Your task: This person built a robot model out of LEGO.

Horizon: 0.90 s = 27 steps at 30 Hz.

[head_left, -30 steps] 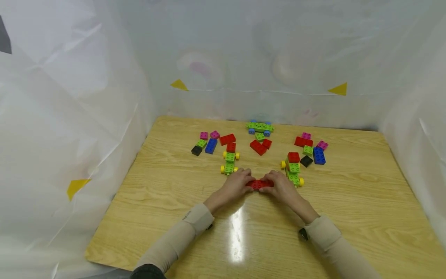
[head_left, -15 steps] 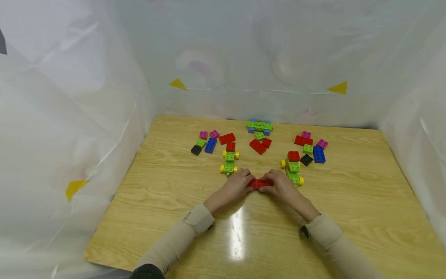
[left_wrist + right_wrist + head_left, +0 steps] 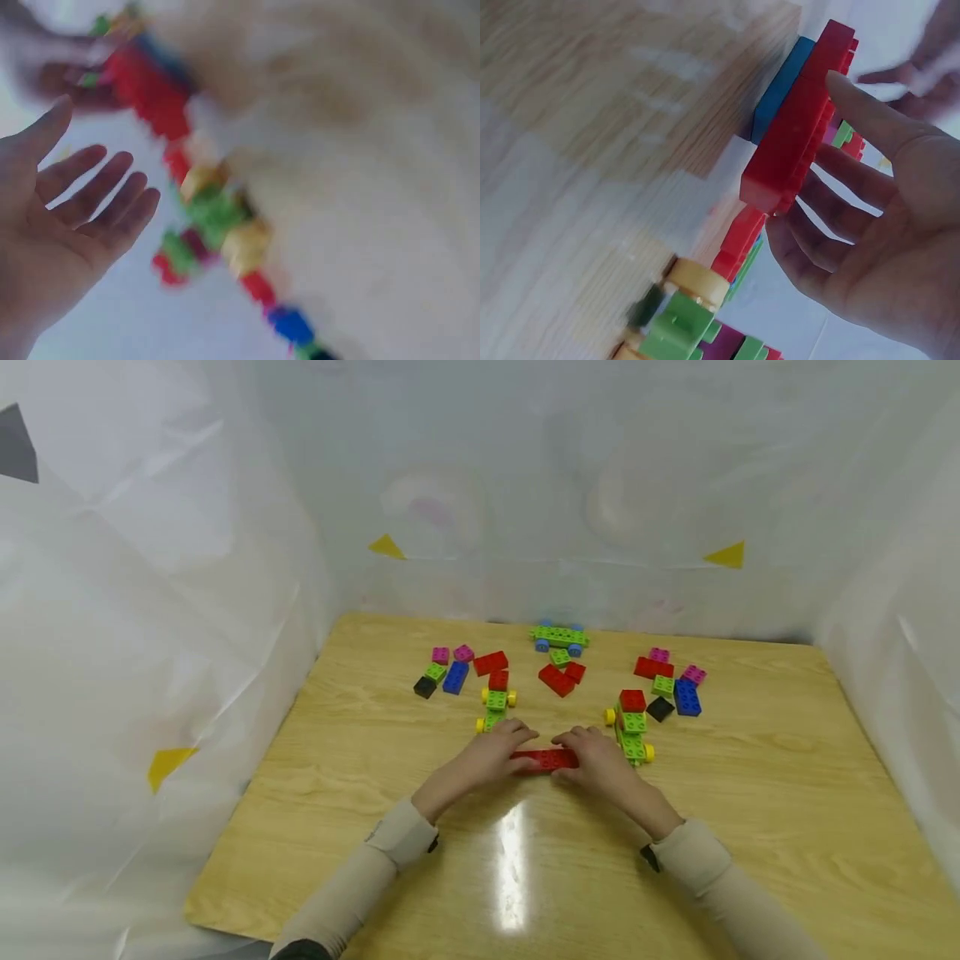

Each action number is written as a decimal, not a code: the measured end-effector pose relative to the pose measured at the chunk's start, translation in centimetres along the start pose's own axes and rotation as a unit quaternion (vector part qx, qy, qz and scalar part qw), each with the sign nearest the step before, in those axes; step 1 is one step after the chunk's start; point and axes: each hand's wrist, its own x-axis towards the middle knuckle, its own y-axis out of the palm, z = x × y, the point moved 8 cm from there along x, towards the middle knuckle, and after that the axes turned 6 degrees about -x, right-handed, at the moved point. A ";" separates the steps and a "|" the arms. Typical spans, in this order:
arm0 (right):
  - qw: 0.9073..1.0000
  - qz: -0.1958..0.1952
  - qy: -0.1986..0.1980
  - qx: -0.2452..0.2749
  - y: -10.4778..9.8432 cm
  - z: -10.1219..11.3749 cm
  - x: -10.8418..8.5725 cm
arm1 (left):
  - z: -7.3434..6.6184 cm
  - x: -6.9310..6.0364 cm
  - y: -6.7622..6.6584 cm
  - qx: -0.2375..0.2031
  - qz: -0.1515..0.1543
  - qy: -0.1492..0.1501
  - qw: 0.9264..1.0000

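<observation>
Two red bricks (image 3: 791, 139) stand end to end, forming a long row (image 3: 546, 760) near the middle of the table. Under them, in the right wrist view, a blue brick (image 3: 780, 90) shows. My right hand (image 3: 600, 764) holds the right end of the row, thumb on the near side and fingers on the far side. At the left end my left hand (image 3: 487, 756) has its fingers spread. In the left wrist view that hand (image 3: 82, 217) holds nothing, and the bricks there are blurred.
Green wheeled bases with bricks on top stand left (image 3: 496, 702) and right (image 3: 632, 727) of the row. Farther back is a green base with blue wheels (image 3: 559, 635). Loose bricks lie in groups, including blue bricks (image 3: 455, 677) and a black brick (image 3: 660, 708).
My left hand has let go of the red bricks and shifted left, uncovering their left end. My right hand stays at the right end, its fingers slightly more spread.
</observation>
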 end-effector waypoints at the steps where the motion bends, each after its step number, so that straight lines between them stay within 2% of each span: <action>1: 1.000 -0.003 -0.003 -0.003 0.0 0.2 0.0 | 0.2 -0.2 -1.1 -0.018 -0.014 -0.002 1.000; 3: 1.000 -0.007 -0.014 -0.004 0.1 0.6 0.2 | 1.0 -0.3 -3.4 -0.053 -0.052 -0.011 0.997; 6: 0.999 0.001 -0.054 0.005 0.4 1.5 0.7 | 3.3 -0.1 -6.2 -0.106 -0.125 -0.025 0.986; 8: 0.996 0.019 -0.083 0.015 0.9 2.2 1.0 | 5.1 0.4 -7.4 -0.134 -0.159 -0.035 0.977; 10: 0.994 0.033 -0.106 0.022 1.4 2.7 1.2 | 6.6 1.0 -7.8 -0.154 -0.177 -0.039 0.971; 12: 0.992 0.038 -0.121 0.021 1.8 3.0 1.2 | 7.8 1.7 -7.6 -0.164 -0.171 -0.052 0.970; 14: 0.992 0.034 -0.124 0.015 2.1 3.0 1.1 | 8.7 2.5 -6.8 -0.185 -0.152 -0.066 0.969; 17: 0.992 0.015 -0.129 0.008 2.3 2.9 0.8 | 9.4 3.5 -5.7 -0.223 -0.134 -0.091 0.961; 20: 0.991 -0.006 -0.134 0.007 2.2 3.1 0.6 | 9.8 4.1 -5.3 -0.250 -0.133 -0.103 0.953; 24: 0.990 -0.021 -0.141 -0.002 2.0 3.5 0.6 | 9.9 4.4 -5.3 -0.255 -0.133 -0.111 0.951; 27: 0.990 -0.032 -0.137 -0.011 1.5 3.5 0.5 | 9.9 4.1 -5.1 -0.273 -0.132 -0.114 0.946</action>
